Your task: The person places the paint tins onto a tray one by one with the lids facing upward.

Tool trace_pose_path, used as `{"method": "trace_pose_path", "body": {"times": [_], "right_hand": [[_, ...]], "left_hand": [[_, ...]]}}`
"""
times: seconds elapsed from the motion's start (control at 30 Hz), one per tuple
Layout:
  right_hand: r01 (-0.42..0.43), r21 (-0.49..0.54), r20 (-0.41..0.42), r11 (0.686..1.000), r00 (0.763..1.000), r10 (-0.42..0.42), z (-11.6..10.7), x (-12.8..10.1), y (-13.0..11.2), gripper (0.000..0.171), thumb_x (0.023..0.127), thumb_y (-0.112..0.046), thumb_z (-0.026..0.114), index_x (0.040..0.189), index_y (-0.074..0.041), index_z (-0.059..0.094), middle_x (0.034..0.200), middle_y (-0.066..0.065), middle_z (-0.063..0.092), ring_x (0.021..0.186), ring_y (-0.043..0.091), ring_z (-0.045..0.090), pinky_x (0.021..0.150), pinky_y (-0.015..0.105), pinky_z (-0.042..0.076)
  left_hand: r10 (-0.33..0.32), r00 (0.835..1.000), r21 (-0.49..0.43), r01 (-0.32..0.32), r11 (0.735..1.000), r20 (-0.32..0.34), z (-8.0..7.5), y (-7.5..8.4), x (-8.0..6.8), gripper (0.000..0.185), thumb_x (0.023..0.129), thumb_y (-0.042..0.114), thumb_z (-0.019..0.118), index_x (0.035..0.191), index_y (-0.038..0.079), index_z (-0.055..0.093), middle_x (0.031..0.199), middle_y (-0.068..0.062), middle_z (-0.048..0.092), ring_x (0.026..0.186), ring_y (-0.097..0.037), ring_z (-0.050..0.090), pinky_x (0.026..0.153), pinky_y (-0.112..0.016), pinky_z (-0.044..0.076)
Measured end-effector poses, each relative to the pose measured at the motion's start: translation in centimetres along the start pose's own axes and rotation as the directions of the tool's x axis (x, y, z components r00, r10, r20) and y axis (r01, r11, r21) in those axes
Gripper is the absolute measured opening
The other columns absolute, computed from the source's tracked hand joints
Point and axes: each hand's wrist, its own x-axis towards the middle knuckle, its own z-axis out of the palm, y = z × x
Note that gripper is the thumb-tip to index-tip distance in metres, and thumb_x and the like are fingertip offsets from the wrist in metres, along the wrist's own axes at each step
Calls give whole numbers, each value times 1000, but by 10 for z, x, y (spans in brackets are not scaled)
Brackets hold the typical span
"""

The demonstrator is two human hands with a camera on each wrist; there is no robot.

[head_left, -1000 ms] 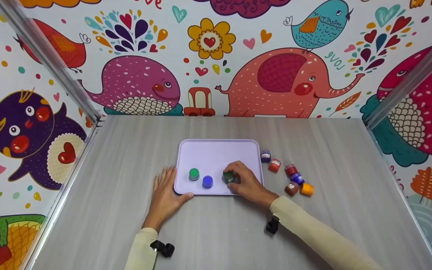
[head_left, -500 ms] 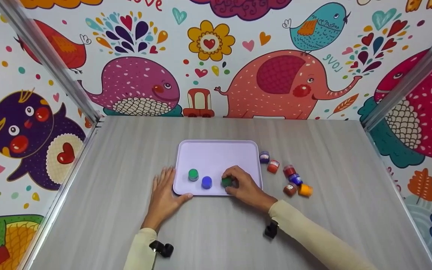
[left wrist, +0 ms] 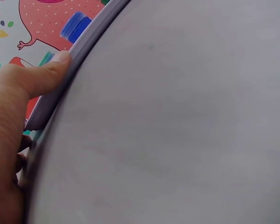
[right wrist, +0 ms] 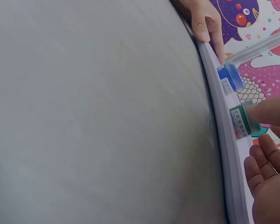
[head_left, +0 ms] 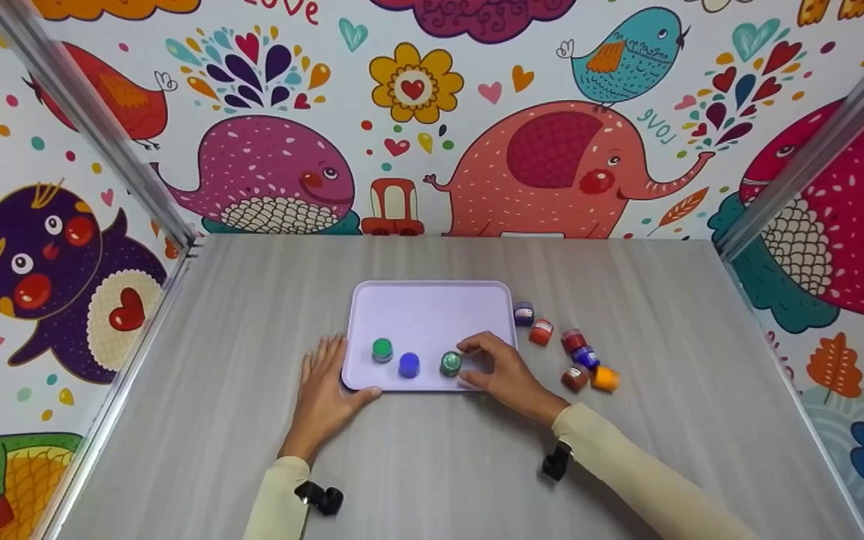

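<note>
A lilac tray [head_left: 432,307] lies on the table with three small paint jars standing in its front half. From left to right these are a green jar [head_left: 382,349], a blue jar [head_left: 409,365] and a dark green jar [head_left: 451,364]. My left hand [head_left: 325,401] rests at the tray's left front corner, fingers straight along the side and thumb on the rim. Just right of the dark green jar is my right hand [head_left: 513,376], thumb and forefinger parted. In the right wrist view the thumb comes close to that green jar [right wrist: 245,120]; whether it touches, I cannot tell.
Right of the tray several more jars lie on the table: purple [head_left: 523,313], orange-red [head_left: 541,331], dark red [head_left: 573,340], blue [head_left: 586,356], brown [head_left: 575,376] and orange [head_left: 605,378]. A patterned wall [head_left: 402,165] stands behind the table.
The right hand held the dark green jar in the tray; now its fingers have parted and drawn slightly right, leaving the jar standing. The left hand stays at the tray's corner.
</note>
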Motion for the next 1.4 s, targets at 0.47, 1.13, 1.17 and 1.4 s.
{"method": "trace_pose_path", "body": {"times": [0.47,1.13,1.17,1.4], "right_hand": [[-70,-33,-50,997,996,68,-39,-14,4,41,100,-13,84,136,-1,69,136,19,69,128,41,63,119,63,49],[151,-204,-117,967,977,-178,-98,-35,28,49,83,2,94,129,-2,77,131,18,72,126,35,60,114,20,47],[177,-202,-118,963,972,-203,-100,-38,32,51,80,6,95,127,0,77,130,22,72,125,37,59,114,17,45],[247,-265,-148,932,945,-292,-118,-64,40,58,67,11,99,120,2,78,125,25,72,122,44,56,115,12,38]], "left_hand": [[-40,999,-1,40,999,21,-6,-4,-1,116,85,54,90,167,-8,36,173,-30,35,166,-50,20,135,-67,2],[-31,999,0,31,1000,19,2,0,-2,116,86,57,88,166,-10,37,173,-31,36,165,-51,20,134,-68,3],[-30,999,-1,30,1000,21,2,0,-2,116,86,57,88,166,-10,37,173,-31,36,165,-51,20,134,-68,3],[-16,1000,13,15,1000,18,0,0,0,115,86,56,88,166,-9,37,173,-31,36,165,-51,21,134,-68,4]]}}
